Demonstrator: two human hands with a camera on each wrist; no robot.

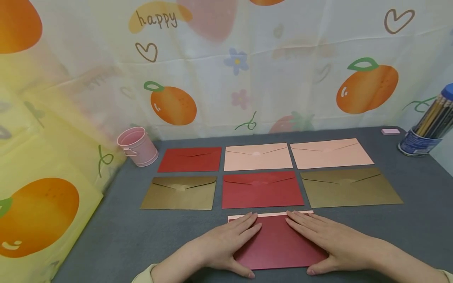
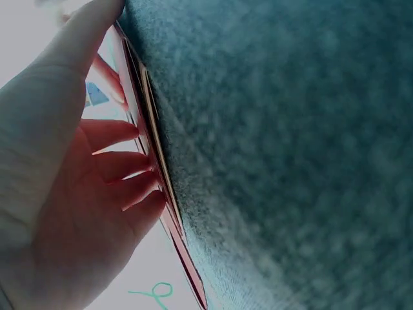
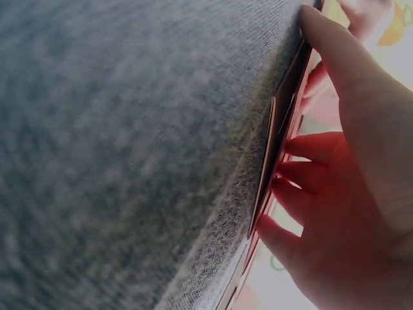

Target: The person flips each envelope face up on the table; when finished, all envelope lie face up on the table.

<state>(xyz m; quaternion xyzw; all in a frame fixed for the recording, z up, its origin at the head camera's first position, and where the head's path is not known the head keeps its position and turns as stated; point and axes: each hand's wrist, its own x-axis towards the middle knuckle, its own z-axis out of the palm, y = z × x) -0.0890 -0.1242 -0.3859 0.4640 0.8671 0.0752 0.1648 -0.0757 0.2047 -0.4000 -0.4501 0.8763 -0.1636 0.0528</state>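
A red envelope [image 1: 277, 245] lies at the near edge of the table, with a pale pink strip [image 1: 270, 214] showing beyond its far side. On its left part rests my left hand [image 1: 224, 243], fingers fairly straight and thumb along the near edge. My right hand [image 1: 337, 243] lies likewise on the right part. Seen edge-on in the left wrist view, fingertips of the left hand [image 2: 84, 200] touch the red edge [image 2: 132, 84]. In the right wrist view, the right hand [image 3: 348, 187] touches it too, and a thin light layer [image 3: 268, 148] shows beneath.
Two rows of envelopes lie beyond my hands: red [image 1: 191, 163], pink [image 1: 258, 162] and pink [image 1: 332, 157] behind; gold [image 1: 180, 198], red [image 1: 262, 196] and gold [image 1: 350, 194] in front. A pink bucket [image 1: 143, 151], a pencil holder [image 1: 419, 143] and a pink eraser [image 1: 390, 131] stand around them.
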